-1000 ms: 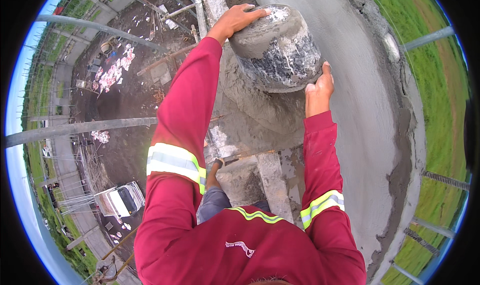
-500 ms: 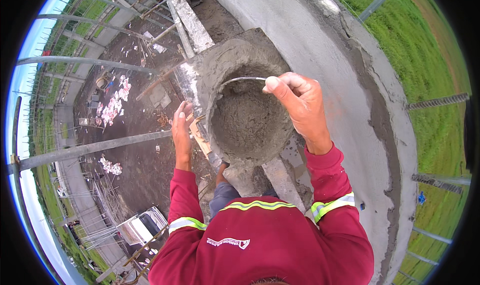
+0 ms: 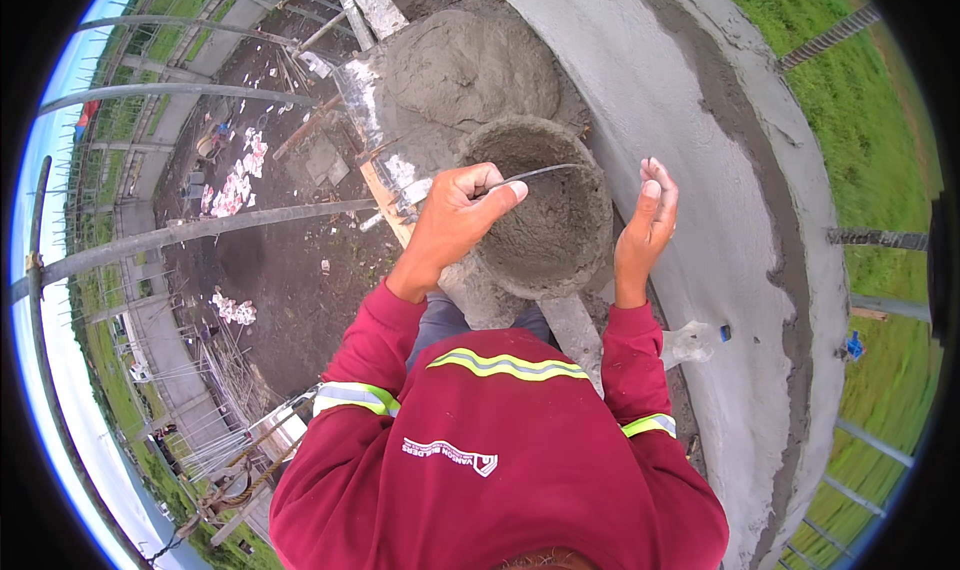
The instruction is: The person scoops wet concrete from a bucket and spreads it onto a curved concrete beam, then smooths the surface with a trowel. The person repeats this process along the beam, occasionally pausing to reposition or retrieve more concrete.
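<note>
Hands: the left hand [image 3: 462, 215] was closed on the wire handle [image 3: 548, 171]; the right hand [image 3: 645, 232] was open, fingers raised, just beside the bucket [image 3: 599, 228]. A pale, curved concrete surface [image 3: 690, 170] ran along the right. A wet mortar heap [image 3: 470, 70] lay beyond the bucket, which was between the hands, mouth up, its inside mortar-coated. Handle arched across the mouth. Support beneath the bucket: could not tell.
</note>
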Demonstrator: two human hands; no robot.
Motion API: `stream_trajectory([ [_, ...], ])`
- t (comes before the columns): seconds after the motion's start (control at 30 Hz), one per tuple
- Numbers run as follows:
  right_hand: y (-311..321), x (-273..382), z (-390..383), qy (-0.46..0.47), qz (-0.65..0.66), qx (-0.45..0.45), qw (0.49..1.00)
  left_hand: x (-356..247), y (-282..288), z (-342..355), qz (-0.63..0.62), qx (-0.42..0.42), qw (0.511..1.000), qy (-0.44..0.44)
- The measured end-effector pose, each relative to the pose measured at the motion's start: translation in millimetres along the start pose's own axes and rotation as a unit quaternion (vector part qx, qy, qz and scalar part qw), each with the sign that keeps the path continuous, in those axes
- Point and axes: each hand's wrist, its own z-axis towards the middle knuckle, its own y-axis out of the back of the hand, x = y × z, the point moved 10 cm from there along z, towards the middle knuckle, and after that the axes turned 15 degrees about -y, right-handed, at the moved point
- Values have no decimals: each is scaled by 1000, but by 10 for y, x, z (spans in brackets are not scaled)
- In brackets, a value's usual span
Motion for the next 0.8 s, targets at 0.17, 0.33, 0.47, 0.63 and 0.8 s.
stream_trajectory([
  [0.17, 23, -1858, -1249, -148, -268, 97, 947, -49, 21, -841, 12, -92, 994, 60],
  [0.33, 14, -2364, -2047, -133, -402, 170, 890, 288, 157, -1542, 26, -161, 978, 133],
  [0.47, -47, -2329, -2009, -137, -386, 166, 897, 816, 238, -2019, 70, -181, 963, 189],
  [0.63, -79, -2299, -2019, -112, -416, 155, 889, 1755, -60, -2454, 81, -121, 957, 249],
  [0.8, -103, -2326, -2054, -87, -425, 145, 889, 2386, -197, -2824, 90, -128, 958, 240],
])
